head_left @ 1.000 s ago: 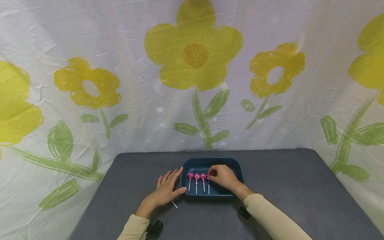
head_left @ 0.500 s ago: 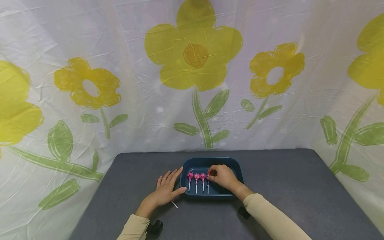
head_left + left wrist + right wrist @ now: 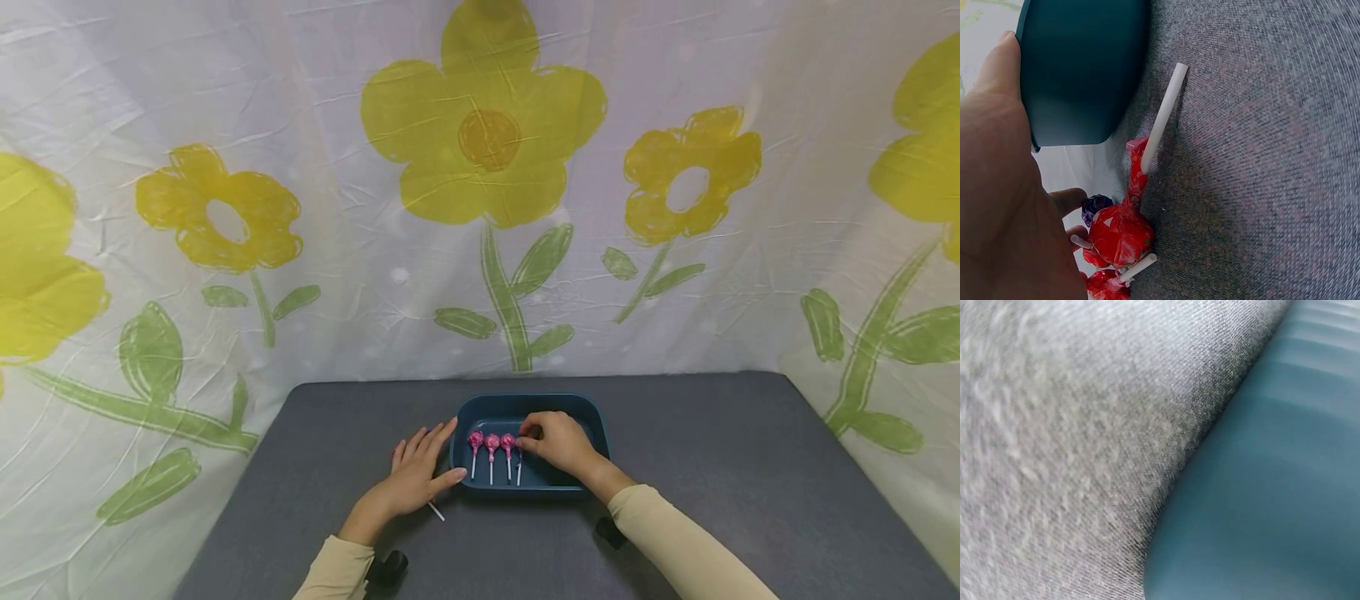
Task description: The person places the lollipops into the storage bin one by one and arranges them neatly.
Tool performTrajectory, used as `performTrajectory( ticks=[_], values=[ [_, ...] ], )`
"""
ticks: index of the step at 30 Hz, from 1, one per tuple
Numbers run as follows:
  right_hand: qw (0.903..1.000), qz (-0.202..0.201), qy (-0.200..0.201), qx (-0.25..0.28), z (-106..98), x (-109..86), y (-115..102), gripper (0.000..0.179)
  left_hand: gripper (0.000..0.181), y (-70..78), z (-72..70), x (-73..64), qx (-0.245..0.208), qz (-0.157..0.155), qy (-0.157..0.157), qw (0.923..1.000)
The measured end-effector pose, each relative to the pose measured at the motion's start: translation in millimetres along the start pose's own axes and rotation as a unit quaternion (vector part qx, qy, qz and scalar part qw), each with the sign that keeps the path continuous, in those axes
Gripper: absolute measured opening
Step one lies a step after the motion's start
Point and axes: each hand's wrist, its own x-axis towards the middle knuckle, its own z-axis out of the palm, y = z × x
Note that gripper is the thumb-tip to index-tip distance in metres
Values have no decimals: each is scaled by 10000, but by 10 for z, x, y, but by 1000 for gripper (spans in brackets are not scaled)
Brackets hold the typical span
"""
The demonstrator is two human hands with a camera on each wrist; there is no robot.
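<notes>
crosswise in tray point(image 3: 487, 413), lollipop point(image 3: 519, 471) points stick toward near side, pinched in right grip point(image 3: 558, 440); left grip point(image 3: 415, 481) spread

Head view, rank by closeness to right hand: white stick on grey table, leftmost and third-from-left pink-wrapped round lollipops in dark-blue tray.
1. Third-from-left pink-wrapped round lollipop: in dark-blue tray, just left of the right hand.
2. Leftmost pink-wrapped round lollipop: tray's left side.
3. White stick: on grey table, outside tray, front-left.

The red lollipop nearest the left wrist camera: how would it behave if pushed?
The lollipop would probably swivel, not roll straight: its round head joins a stick. That stick, straight and unbent, seems stiff; the shiny wrapper may feel slippery.
</notes>
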Motion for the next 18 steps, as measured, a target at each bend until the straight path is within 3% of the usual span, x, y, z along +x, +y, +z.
performTrajectory(
  ticks=[18],
  values=[
    [9998,7,214,53,-144,-25,-24,13,83,4,8,7,49,-16,97,9999]
  ],
)
